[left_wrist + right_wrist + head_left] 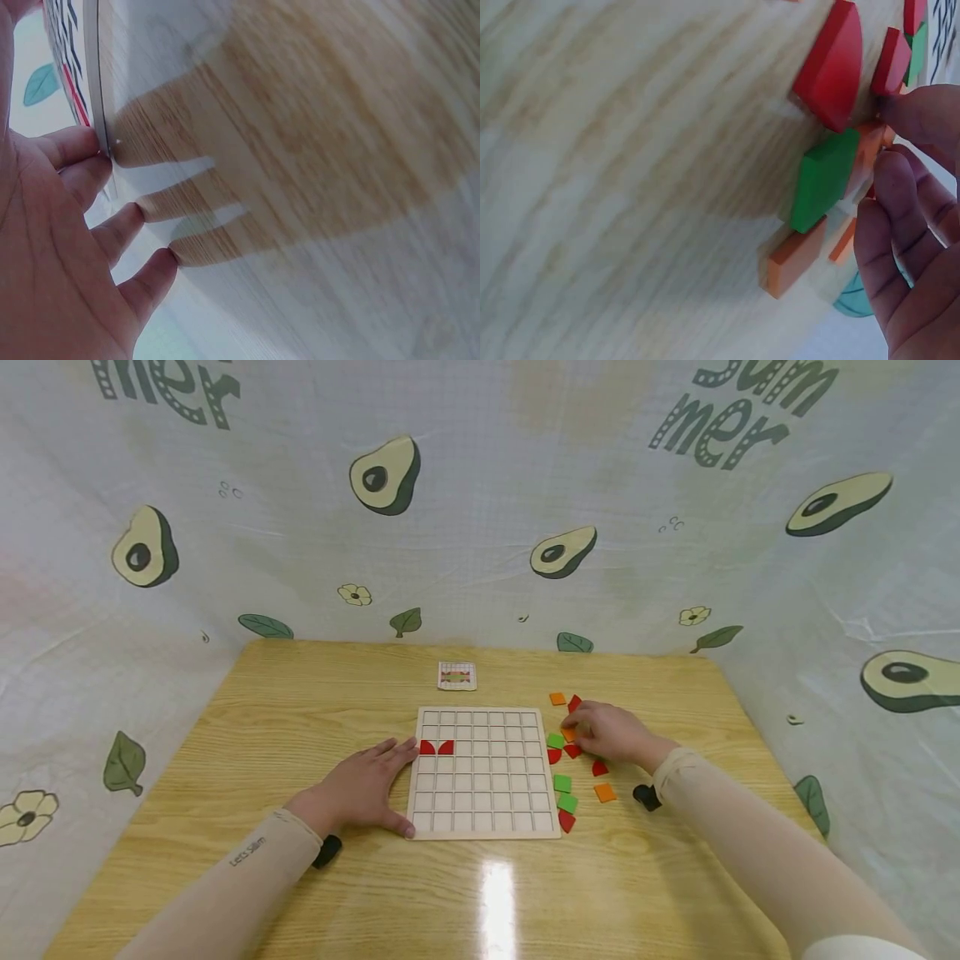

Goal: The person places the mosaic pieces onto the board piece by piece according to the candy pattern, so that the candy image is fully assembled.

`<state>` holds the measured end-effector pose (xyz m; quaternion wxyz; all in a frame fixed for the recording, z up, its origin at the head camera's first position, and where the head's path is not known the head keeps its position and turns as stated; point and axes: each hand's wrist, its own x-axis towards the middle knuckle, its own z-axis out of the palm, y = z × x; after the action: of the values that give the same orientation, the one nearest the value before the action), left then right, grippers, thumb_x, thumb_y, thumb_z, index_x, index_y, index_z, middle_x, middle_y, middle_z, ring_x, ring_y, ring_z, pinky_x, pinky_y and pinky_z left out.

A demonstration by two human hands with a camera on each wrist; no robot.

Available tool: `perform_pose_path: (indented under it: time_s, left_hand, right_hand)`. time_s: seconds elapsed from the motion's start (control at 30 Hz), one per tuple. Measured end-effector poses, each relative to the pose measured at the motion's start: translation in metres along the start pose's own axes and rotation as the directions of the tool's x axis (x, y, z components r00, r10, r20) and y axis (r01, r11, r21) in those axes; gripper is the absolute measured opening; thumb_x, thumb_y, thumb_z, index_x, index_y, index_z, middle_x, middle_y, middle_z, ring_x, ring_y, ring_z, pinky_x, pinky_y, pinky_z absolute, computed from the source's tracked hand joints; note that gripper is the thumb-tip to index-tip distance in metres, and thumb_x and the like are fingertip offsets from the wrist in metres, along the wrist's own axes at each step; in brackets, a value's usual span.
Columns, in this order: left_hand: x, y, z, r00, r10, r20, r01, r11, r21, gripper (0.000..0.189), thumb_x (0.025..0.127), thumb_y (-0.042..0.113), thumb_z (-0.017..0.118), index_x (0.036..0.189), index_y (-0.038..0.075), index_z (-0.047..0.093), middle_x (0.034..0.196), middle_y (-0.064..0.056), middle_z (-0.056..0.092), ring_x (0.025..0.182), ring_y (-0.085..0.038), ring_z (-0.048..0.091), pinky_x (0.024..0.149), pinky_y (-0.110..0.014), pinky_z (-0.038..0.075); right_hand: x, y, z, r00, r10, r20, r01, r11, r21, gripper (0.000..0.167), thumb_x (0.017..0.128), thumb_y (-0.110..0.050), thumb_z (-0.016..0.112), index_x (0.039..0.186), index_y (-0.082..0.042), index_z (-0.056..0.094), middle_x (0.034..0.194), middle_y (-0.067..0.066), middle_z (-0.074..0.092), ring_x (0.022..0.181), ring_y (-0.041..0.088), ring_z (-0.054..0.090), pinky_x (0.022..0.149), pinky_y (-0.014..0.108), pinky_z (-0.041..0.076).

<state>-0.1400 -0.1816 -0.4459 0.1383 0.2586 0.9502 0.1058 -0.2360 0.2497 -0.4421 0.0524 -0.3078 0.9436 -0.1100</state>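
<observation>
A pale square board (486,783) with a grid of cells lies on the table. Two red quarter-circle tiles (427,747) sit side by side in a row at its left. Along the board's left edge rests my left hand (365,783), its fingers spread and thumb at the near corner; the left wrist view shows its fingertips (156,274) touching the edge. Right of the board, my right hand (613,731) reaches into loose tiles and pinches an orange square tile (568,735) between thumb and finger. Beside it lie a red tile (834,67) and a green tile (823,180).
A small card (457,677) with a coloured grid pattern lies beyond the board. More loose tiles line the board's right side, among them a green square (562,783), a red piece (566,821) and an orange square (605,792). Patterned cloth surrounds the wooden table (315,693).
</observation>
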Motion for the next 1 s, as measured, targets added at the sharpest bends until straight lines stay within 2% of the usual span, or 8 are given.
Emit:
perform_pose_path:
  time_s: [0.37,0.6,1.0]
  left_hand:
    - [-0.0005,0.0001,-0.0003,1.0,-0.004,0.001,0.004,1.0,-0.001,0.125,0.063,0.082,0.072,0.158,0.011,0.031,0.164,-0.002,0.021,0.148,-0.035,0.021,0.112,-0.056,0.028]
    - [-0.0005,-0.0007,0.0022,1.0,0.003,-0.005,-0.003,1.0,0.0,0.124,0.063,0.081,0.072,0.158,0.011,0.031,0.164,-0.002,0.022,0.148,-0.035,0.021,0.112,-0.056,0.028]
    - [-0.0012,0.0013,-0.0025,1.0,-0.004,0.006,0.004,1.0,0.0,0.124,0.064,0.08,0.073,0.157,0.01,0.032,0.164,-0.004,0.023,0.148,-0.035,0.021,0.112,-0.056,0.029]
  right_hand:
    - [-0.0009,0.0036,0.0077,0.999,-0.012,-0.035,0.012,1.0,-0.008,0.027,0.09,-0.016,0.072,0.117,-0.013,0.074,0.107,0.0,0.063,0.08,0.014,0.054,0.076,0.034,0.051]
    - [-0.0012,0.0045,0.0058,0.998,-0.03,-0.058,0.029,0.999,-0.021,0.028,0.089,-0.018,0.074,0.116,-0.014,0.075,0.104,0.0,0.062,0.073,0.012,0.05,0.069,0.032,0.048]
    - [-0.0062,0.0029,-0.0004,0.997,-0.004,-0.073,0.004,1.0,-0.007,0.027,0.091,-0.02,0.073,0.117,-0.015,0.075,0.102,0.001,0.062,0.066,0.011,0.047,0.062,0.031,0.045]
